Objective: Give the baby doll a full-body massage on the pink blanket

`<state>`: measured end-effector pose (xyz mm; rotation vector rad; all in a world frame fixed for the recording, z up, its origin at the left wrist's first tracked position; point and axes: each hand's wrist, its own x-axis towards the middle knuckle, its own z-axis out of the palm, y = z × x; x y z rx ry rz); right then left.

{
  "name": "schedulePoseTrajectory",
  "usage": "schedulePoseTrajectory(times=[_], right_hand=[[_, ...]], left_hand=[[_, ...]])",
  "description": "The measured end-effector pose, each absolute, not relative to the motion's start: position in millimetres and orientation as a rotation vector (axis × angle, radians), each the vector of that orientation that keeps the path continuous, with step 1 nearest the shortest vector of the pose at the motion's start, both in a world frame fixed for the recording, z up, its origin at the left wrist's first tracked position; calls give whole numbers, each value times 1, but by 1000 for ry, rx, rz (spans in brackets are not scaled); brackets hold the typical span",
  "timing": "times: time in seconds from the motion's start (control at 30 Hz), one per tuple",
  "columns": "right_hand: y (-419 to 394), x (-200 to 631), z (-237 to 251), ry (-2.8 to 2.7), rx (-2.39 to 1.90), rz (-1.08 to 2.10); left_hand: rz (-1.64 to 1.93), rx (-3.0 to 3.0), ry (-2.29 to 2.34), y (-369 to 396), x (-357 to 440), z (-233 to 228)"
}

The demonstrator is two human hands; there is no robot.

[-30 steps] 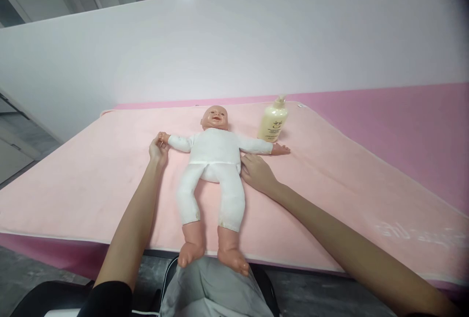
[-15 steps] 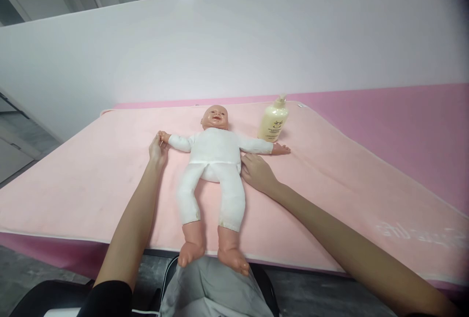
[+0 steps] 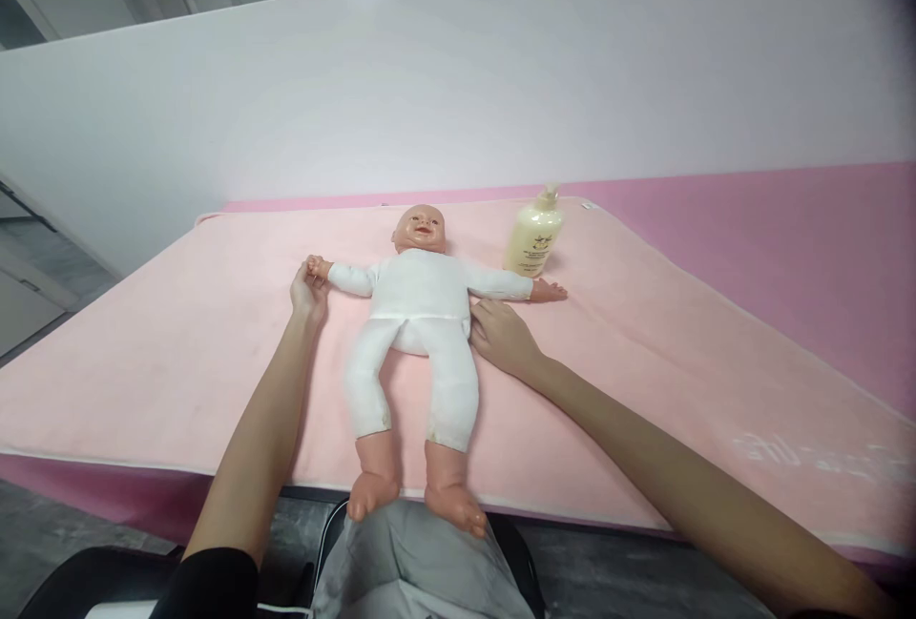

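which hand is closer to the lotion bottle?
Right. The right hand rests beside the doll's torso, below the lotion bottle. The left hand holds the doll's hand on the far side.

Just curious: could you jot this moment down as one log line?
left hand: holds doll hand | right hand: rests at doll's side | bottle: upright beside doll's arm | mat: under doll

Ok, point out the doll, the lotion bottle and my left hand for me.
doll [image 3: 422, 299]: head view, on its white-clad chest.
lotion bottle [image 3: 533, 242]: head view, on its cream body.
left hand [image 3: 309, 290]: head view, on the back of the hand.
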<state>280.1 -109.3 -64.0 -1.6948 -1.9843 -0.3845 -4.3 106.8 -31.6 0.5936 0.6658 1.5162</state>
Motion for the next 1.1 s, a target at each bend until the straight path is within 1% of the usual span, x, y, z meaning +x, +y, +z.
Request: schedulePoseTrajectory(times=[0.3,0.83,1.1], right_hand=[[-109,281,-64,-1995,-1689,-363],[-109,280,-64,-2000,-1697,-368],[-109,281,-64,-1958,-1706,-367]], left_hand=[[1475,577,704,107,-4,-29],[1547,633,655,107,-4,-33],[1489,576,633,106,-6,-30]])
